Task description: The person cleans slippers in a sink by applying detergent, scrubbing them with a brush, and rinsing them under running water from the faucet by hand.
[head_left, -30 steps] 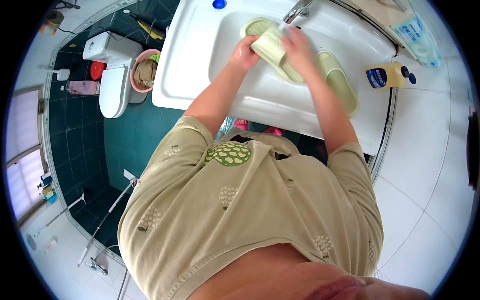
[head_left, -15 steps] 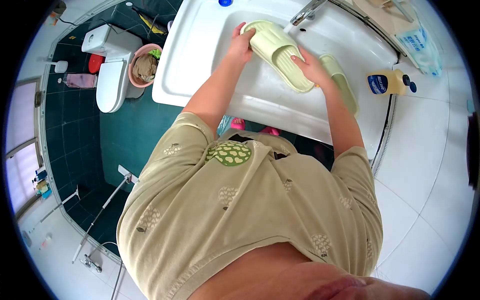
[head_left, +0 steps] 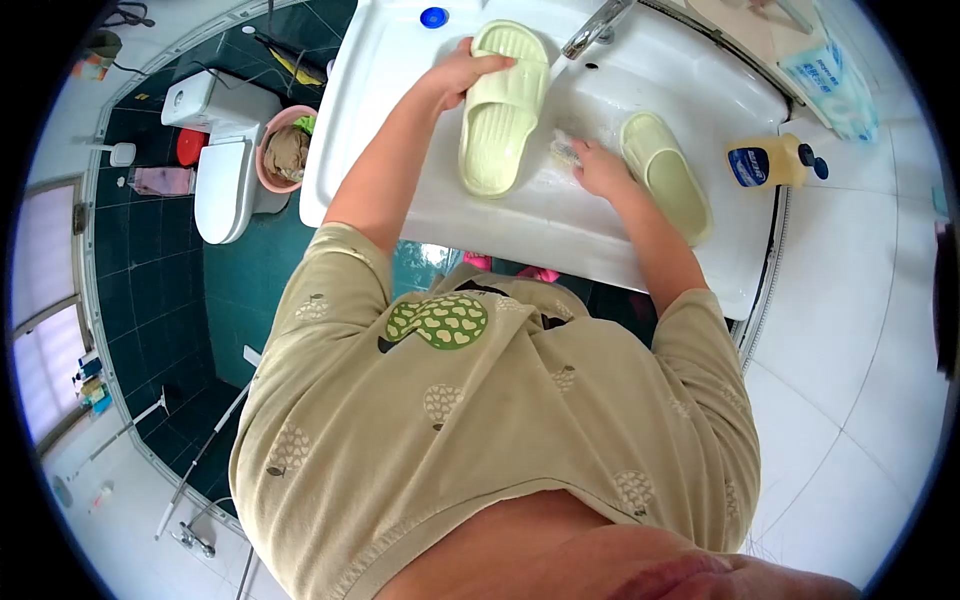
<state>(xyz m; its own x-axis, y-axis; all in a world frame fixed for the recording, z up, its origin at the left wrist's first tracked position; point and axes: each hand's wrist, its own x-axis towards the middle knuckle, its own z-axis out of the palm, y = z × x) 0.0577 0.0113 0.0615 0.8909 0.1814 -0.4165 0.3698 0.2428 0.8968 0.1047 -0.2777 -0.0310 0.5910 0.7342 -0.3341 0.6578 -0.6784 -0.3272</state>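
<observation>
My left hand (head_left: 462, 76) grips a pale green slipper (head_left: 492, 150) by its upper edge, with the thumb over the footbed. The slipper is held over the left part of the white sink (head_left: 400, 190), sole away from me. My right hand (head_left: 603, 170) is low in the basin, its fingers closed at a small whitish, see-through thing (head_left: 564, 150), blurred among water splashes, that I cannot make out. To the right of that hand, a second pale green slipper (head_left: 664, 175) leans in the basin. The faucet (head_left: 600, 25) is above, between the two slippers.
A yellow bottle with a blue label (head_left: 765, 163) stands on the right ledge, near a blue and white tissue pack (head_left: 830, 85). A blue cap (head_left: 433, 17) lies on the sink's rim. Left are a toilet (head_left: 222, 185) and a pink basin (head_left: 268, 165) with cloth.
My left hand has swung its slipper leftward and more upright. My right hand has let go of that slipper and moved down into the basin. The other slipper shows more fully.
</observation>
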